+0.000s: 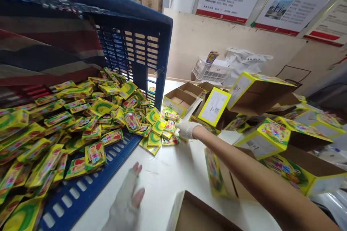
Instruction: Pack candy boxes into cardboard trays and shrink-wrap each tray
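Observation:
My left hand point(126, 196), in a pale glove with bare fingertips, is over the white table with thumb and fingers apart and nothing in it. My right hand point(187, 130), gloved too, reaches out to a small heap of yellow-green candy packets point(158, 130) at the mouth of the tipped crate. Its fingers touch or nearly touch the packets at the heap's right side; they are too small and blurred to show a grip. Many more candy packets point(81, 115) fill the blue plastic crate point(161, 54), which lies on its side.
Yellow display boxes point(273, 137), open and stacked, crowd the right. One open cardboard box point(203, 213) is at the front edge, another point(219, 177) under my right forearm. A divided box point(181, 97) stands behind. A white basket point(211, 70) is by the wall.

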The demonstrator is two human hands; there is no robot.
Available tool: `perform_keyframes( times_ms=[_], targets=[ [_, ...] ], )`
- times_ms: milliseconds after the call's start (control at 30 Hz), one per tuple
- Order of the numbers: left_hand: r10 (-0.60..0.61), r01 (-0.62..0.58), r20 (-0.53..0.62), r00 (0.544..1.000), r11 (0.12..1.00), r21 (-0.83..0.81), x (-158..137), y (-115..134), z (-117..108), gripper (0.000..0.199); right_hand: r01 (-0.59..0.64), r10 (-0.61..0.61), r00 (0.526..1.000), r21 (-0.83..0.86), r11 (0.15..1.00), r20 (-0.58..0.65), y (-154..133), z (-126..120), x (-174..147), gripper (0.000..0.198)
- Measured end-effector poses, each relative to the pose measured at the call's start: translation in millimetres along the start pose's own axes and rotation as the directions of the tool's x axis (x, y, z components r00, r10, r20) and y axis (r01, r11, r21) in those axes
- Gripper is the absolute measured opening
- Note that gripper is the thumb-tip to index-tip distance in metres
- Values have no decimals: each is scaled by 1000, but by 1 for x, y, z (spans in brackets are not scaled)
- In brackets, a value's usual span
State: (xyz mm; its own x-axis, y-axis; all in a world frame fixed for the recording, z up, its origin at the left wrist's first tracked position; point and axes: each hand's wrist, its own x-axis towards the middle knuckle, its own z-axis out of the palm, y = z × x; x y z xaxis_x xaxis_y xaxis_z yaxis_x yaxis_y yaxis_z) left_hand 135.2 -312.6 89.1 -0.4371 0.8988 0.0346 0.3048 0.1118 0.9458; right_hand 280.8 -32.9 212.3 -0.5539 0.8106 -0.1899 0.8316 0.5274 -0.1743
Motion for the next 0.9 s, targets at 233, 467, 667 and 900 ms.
perform_keyframes(
  times_ms=[233,467,667,900],
  targets=[
    [453,-381,16,891,729,569,153,39,15,47,9,-8,999,24,1000,-49,-7,13,78,46],
    [428,-441,227,875,511,737,122,45,18,40,59,-58,998,41,997,-38,-25,61,17,48],
    [628,-599,272,729,393,698,25,6,-49,36,315,-377,919,356,880,120,-54,84,-63,71],
    [716,-537,20,698,504,676,-24,20,-103,23,-163,179,979,146,976,-99,23,43,-5,58]
  ],
)
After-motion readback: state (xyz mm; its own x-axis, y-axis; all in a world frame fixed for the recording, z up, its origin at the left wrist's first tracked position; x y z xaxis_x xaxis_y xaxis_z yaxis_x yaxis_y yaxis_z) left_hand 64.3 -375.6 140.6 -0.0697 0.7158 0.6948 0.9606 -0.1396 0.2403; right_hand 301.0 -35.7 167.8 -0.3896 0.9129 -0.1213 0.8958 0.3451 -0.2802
